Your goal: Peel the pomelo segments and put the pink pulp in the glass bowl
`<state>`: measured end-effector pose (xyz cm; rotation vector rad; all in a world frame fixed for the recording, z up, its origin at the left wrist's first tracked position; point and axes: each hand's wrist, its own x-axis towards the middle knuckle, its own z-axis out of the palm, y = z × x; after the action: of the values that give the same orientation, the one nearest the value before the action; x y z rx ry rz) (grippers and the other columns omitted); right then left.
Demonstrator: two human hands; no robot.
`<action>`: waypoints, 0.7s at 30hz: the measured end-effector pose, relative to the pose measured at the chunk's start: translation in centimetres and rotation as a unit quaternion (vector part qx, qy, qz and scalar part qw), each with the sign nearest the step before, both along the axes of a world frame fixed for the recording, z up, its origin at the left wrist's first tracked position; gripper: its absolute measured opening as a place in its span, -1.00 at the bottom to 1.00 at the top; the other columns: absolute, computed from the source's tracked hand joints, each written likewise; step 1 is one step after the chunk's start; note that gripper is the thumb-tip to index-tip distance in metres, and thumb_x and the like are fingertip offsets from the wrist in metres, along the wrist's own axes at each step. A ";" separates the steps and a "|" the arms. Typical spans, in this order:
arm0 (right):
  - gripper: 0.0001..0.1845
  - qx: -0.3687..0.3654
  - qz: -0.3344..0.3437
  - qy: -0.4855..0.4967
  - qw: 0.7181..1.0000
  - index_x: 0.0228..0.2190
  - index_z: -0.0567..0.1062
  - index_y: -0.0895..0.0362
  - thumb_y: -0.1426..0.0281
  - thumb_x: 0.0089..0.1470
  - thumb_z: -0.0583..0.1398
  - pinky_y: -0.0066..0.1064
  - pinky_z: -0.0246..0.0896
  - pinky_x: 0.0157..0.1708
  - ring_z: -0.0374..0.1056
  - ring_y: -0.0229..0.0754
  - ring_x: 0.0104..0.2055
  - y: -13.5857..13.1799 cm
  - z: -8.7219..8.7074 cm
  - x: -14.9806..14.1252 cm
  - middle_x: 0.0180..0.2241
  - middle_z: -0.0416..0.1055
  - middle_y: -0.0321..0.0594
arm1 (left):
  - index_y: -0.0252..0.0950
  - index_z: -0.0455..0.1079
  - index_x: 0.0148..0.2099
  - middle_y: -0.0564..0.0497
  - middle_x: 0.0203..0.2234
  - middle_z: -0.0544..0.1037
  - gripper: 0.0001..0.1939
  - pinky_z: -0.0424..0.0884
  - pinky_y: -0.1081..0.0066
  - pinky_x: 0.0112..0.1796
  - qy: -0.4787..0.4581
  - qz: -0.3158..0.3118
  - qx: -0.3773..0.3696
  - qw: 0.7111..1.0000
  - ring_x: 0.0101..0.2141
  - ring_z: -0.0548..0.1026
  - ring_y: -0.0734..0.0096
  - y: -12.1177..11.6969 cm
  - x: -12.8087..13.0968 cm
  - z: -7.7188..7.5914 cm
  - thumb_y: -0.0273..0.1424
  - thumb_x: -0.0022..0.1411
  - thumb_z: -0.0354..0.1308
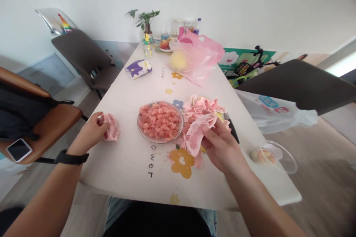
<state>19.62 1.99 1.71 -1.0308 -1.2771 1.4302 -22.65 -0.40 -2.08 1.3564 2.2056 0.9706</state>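
Observation:
My left hand (88, 132) pinches a crumpled piece of pink pomelo membrane (112, 127) against the white table (119, 166). My right hand (221, 145) grips a larger pink membrane piece (198, 131) above a heap of pink membranes and peel (198, 106). Between my hands stands a round glass plate (138, 124) piled with peeled pink pomelo flesh (160, 120). A black knife handle (231, 127) lies partly hidden behind my right hand. Farther along the table, a pale yellow pomelo (178, 60) shows through a pink plastic bag (198, 53).
A tissue packet (138, 69) lies on the table, with a potted plant (145, 20) and bottles at the far end. A clear plastic lid (274, 157) sits at the right edge. Chairs stand on both sides, and a white plastic bag (274, 111) hangs on the right.

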 end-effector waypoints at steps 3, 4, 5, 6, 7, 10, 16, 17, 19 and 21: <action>-0.60 0.001 0.004 0.001 1.000 0.01 0.42 -0.09 0.02 0.27 0.31 -0.17 0.52 -0.12 0.57 -0.05 -0.12 0.7 -0.1 0.1 -0.12 0.57 -0.21 | -0.28 0.42 -0.06 -0.21 -0.11 0.58 -0.72 0.32 -0.16 0.21 0.139 0.008 0.075 0.987 0.12 0.48 -0.29 0.1 1.6 1.1 -0.39 0.15 0.24; -0.59 0.003 0.008 0.003 1.000 0.01 0.42 -0.08 0.03 0.26 0.33 -0.16 0.51 -0.08 0.57 -0.05 -0.10 0.9 -0.2 0.0 -0.11 0.58 -0.21 | -0.30 0.42 0.01 -0.30 0.04 0.55 -0.67 0.25 -0.20 0.28 0.158 0.000 0.117 0.981 0.24 0.39 -0.34 0.1 2.9 1.7 -0.36 0.19 0.24; -0.58 0.006 0.009 0.007 1.000 0.02 0.42 -0.08 0.05 0.25 0.34 -0.14 0.50 -0.04 0.57 -0.05 -0.07 1.2 -0.2 -0.2 -0.10 0.58 -0.20 | -0.31 0.42 0.07 -0.35 0.14 0.51 -0.63 0.25 -0.20 0.30 0.153 -0.012 0.154 0.976 0.28 0.37 -0.32 0.0 4.6 2.5 -0.32 0.23 0.23; -0.58 0.011 0.008 0.011 1.000 0.02 0.42 -0.07 0.06 0.24 0.36 -0.13 0.49 0.01 0.56 -0.04 -0.04 1.5 -0.3 -0.6 -0.09 0.59 -0.19 | -0.31 0.42 0.12 -0.35 0.18 0.49 -0.60 0.33 -0.17 0.26 0.125 -0.043 0.186 0.974 0.25 0.42 -0.27 -0.1 6.7 3.3 -0.30 0.26 0.23; -0.57 0.016 0.003 0.014 1.000 0.02 0.42 -0.06 0.07 0.24 0.36 -0.11 0.48 0.04 0.56 -0.04 -0.02 1.7 -0.3 -1.0 -0.07 0.59 -0.18 | -0.28 0.41 0.18 -0.30 0.19 0.50 -0.57 0.40 -0.13 0.23 0.083 -0.109 0.195 0.971 0.19 0.50 -0.18 -0.2 9.0 4.0 -0.29 0.29 0.24; -0.56 0.026 -0.018 0.001 0.999 0.00 0.40 -0.03 0.01 0.25 0.33 -0.10 0.49 0.04 0.58 -0.02 -0.02 2.2 -0.2 -2.7 -0.06 0.60 -0.15 | -0.14 0.35 0.35 -0.14 0.34 0.46 -0.39 0.26 -0.04 0.38 -0.031 -0.356 0.164 0.919 0.36 0.37 -0.13 0.1 15.8 5.6 -0.24 0.31 0.35; -0.48 0.121 -0.031 -0.168 0.978 0.08 0.38 0.02 -0.06 0.30 0.25 0.01 0.46 0.06 0.50 0.06 0.08 2.7 -0.1 -3.0 0.03 0.54 -0.04 | -0.17 0.41 0.30 -0.17 0.21 0.57 -0.59 0.42 0.01 0.24 -0.143 -0.370 0.217 0.892 0.21 0.53 0.06 2.6 21.3 3.5 -0.34 0.46 0.17; -0.44 0.163 -0.060 -0.207 0.963 0.15 0.38 0.02 -0.02 0.29 0.27 0.06 0.42 0.12 0.46 0.09 0.12 2.7 0.0 -2.6 0.09 0.50 0.00 | -0.17 0.42 0.28 -0.16 0.22 0.56 -0.61 0.40 0.01 0.26 -0.148 -0.365 0.220 0.893 0.22 0.52 0.08 2.8 21.3 3.0 -0.35 0.46 0.17; -0.47 0.258 -0.113 -0.278 0.918 0.18 0.42 0.01 0.10 0.28 0.31 0.13 0.36 0.17 0.42 0.12 0.15 2.8 0.2 -1.8 0.12 0.44 0.03 | -0.19 0.43 0.24 -0.17 0.18 0.58 -0.65 0.41 0.03 0.22 -0.167 -0.343 0.223 0.897 0.18 0.53 0.10 2.9 21.1 2.0 -0.34 0.45 0.19; -0.67 0.343 -0.108 -0.332 0.872 0.06 0.54 -0.01 0.22 0.30 0.29 0.11 0.37 0.15 0.43 0.13 0.10 2.8 0.7 -1.2 0.02 0.47 0.00 | -0.20 0.43 0.18 -0.19 0.15 0.59 -0.69 0.45 0.06 0.16 -0.186 -0.322 0.213 0.903 0.13 0.56 0.11 2.7 21.0 1.4 -0.33 0.43 0.21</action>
<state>18.43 4.79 2.37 -1.1338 -1.8930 0.3494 -1.68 2.30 -0.65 1.7398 1.1664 1.3333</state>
